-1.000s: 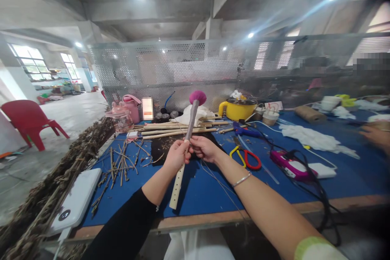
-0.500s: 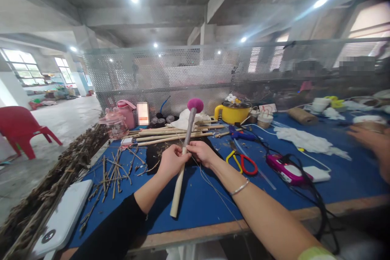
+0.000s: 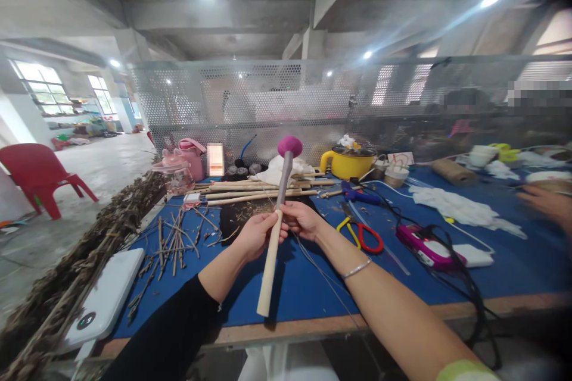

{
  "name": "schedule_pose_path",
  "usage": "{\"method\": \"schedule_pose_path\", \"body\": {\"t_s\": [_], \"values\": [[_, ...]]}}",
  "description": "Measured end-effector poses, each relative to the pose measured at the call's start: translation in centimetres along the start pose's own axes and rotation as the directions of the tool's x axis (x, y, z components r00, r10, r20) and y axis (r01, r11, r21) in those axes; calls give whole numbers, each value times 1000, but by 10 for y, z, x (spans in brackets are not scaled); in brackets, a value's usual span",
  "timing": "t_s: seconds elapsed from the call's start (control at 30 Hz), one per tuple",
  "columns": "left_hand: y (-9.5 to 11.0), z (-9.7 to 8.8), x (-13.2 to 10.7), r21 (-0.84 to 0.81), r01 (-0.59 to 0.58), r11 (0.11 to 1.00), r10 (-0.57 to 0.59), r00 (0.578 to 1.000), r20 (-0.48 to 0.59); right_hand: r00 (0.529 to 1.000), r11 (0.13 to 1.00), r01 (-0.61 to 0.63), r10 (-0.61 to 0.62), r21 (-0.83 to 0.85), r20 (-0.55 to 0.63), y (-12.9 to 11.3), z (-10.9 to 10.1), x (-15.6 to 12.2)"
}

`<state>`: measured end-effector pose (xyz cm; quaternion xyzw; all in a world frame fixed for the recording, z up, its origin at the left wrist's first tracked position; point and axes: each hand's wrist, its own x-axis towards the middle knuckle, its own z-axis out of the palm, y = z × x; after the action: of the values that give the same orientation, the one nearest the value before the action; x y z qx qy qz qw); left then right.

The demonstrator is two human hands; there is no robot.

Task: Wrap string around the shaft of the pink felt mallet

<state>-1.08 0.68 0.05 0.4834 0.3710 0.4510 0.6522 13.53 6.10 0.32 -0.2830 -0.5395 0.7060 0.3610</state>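
Rolled since a second ago, the pale stick (image 3: 270,274) slants over the blue table (image 3: 313,299), showing my feed a plain face instead of holes. Left to right, I see dry twigs (image 3: 161,239), then the left hand (image 3: 255,233) gripping the stick's upper end, the right hand (image 3: 304,220) pinching the base of its purple-tipped gray stem (image 3: 284,181), and scissors (image 3: 361,237) farther right.

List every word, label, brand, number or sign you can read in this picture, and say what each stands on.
No text can be read with certainty.
Dark round display on the white device: a lit mark, perhaps a digit, too small to read.
White card behind the cups: reddish marks, too blurred to read.
Magenta device: any markings are too small to read.
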Motion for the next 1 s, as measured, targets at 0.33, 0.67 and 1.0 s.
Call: {"method": "schedule_pose_path", "body": {"t_s": [0.33,0.67,1.0], "values": [[5,7,-8,692,-25,721,282,924,-260,993,995,56,-64,-87,-101,0,10,-1],[-1,11,-7,316,-19,949,52,994,-97,997,997,49,-52,-59,-55,0,7,0],[1,12,-7,435,-69,898,199,945,-261,998,998,61,-60,19,-31,1,10,-1]]}}
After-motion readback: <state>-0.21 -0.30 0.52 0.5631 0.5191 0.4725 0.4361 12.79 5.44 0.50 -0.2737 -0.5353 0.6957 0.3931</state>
